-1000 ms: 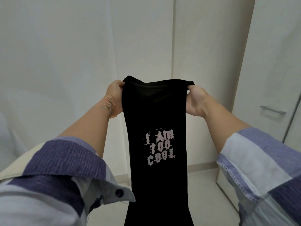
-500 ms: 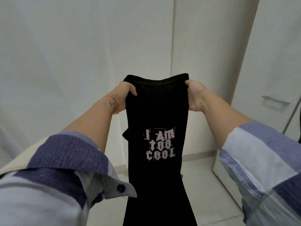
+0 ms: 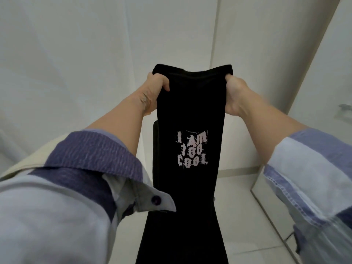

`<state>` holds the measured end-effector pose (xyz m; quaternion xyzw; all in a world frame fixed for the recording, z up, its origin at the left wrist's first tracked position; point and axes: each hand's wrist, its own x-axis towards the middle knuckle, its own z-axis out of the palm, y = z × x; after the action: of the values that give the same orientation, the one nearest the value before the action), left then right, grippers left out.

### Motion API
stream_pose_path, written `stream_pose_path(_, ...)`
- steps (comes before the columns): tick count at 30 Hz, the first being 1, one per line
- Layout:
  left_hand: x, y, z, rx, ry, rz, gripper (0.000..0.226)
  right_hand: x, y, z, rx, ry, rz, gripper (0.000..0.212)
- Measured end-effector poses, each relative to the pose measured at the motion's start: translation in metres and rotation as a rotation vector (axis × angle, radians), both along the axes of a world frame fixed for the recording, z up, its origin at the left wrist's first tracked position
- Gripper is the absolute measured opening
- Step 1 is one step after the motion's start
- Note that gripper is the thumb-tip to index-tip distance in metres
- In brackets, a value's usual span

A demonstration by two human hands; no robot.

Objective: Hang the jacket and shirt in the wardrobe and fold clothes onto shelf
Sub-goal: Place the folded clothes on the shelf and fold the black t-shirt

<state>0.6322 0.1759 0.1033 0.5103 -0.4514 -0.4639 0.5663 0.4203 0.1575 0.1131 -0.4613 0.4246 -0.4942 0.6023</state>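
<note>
Here a person holds a black T-shirt [image 3: 190,115], folded lengthwise into a narrow strip, up at chest height. The left hand [image 3: 155,90] and right hand [image 3: 235,96] each grip a top corner, fingers curled into the cloth. This looks like mid-fold; next likely halving it. Behind the shirt: pale walls, tiled floor [image 3: 245,216], a wardrobe door [image 3: 322,77] to its right.

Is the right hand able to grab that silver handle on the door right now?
Probably not yet. The right hand is gripping the black T-shirt, as is the left hand. The door handle sits off to the right with nothing between, so it would need to let go first.
</note>
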Motion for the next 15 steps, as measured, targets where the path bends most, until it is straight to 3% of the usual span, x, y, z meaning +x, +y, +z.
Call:
stream_pose_path(3,-0.005,0.013,0.003,-0.007,-0.012,-0.032,0.082,-0.003,0.01,0.003,-0.007,-0.009,0.017,0.046)
stream_pose_path(10,-0.013,0.103,-0.029,0.044,0.113,-0.216,0.04,-0.006,0.077,-0.034,0.014,-0.037,-0.003,0.035)
stream_pose_path(15,-0.017,0.181,-0.1,0.155,0.15,-0.19,0.052,-0.005,0.15,-0.115,0.158,-0.055,-0.064,0.041)
